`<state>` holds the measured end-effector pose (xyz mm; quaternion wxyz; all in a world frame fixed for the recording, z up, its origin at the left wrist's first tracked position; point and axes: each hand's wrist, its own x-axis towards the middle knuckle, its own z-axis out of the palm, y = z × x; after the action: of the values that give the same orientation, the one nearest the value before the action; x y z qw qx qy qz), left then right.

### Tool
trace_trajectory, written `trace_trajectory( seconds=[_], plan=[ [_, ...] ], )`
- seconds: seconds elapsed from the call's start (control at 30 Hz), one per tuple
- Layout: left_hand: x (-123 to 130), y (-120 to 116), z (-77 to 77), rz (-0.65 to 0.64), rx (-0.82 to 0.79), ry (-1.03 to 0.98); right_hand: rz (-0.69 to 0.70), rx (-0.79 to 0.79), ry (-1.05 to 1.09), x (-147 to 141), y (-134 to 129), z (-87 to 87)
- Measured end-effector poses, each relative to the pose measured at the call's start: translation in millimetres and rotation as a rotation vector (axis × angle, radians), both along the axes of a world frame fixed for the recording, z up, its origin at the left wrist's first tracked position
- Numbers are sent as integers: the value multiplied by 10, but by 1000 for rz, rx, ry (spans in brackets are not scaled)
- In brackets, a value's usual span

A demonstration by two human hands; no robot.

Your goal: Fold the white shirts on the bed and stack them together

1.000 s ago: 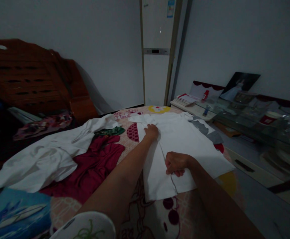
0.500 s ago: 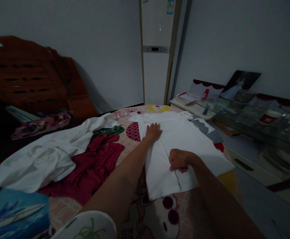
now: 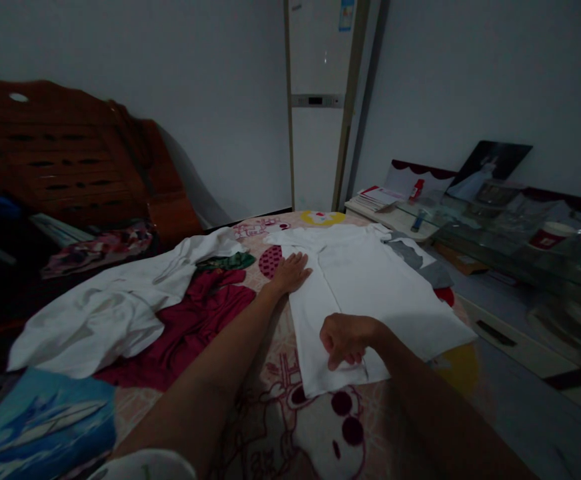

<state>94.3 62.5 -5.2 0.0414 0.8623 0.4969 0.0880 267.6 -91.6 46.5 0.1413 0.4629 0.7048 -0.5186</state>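
A white shirt (image 3: 385, 293) lies spread on a patterned blanket, with a strip along its left side folded inward. My left hand (image 3: 293, 272) rests flat with fingers extended on the upper part of that folded strip, near its outer edge. Lower down, my right hand (image 3: 346, 340) is curled over the strip, its knuckles and fingers turned down against the cloth. No cloth shows pinched in it, though the undersides of the fingers are partly hidden. Part of a grey garment (image 3: 415, 259) shows beyond the shirt's right side.
Left of the shirt lie a crumpled white garment (image 3: 105, 313), a dark red garment (image 3: 195, 327) and a blue printed cloth (image 3: 45, 420). The patterned blanket (image 3: 330, 433) covers the surface. A glass-topped cabinet (image 3: 480, 233) stands right, a wooden bench (image 3: 70, 160) left.
My left hand has slid left toward the shirt's outer edge. My right hand has moved from the fold line leftward and nearer to me, onto the folded strip.
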Motion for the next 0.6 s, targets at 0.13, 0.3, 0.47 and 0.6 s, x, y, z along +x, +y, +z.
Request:
trace_trajectory(
  seconds=[0.13,0.3,0.47,0.6],
  plan=[
    [-61,5,26,75,14,-4,7,6,-41,17,12,-12],
    [-235,-9,62,220,53,-61,-58,168,145,-125,-97,64],
    [-287,65,119,269,31,-127,108,701,229,-546,-305,70],
    [-240,231,241,378,-56,-203,244,904,-49,-713,-425,-1]
  ],
)
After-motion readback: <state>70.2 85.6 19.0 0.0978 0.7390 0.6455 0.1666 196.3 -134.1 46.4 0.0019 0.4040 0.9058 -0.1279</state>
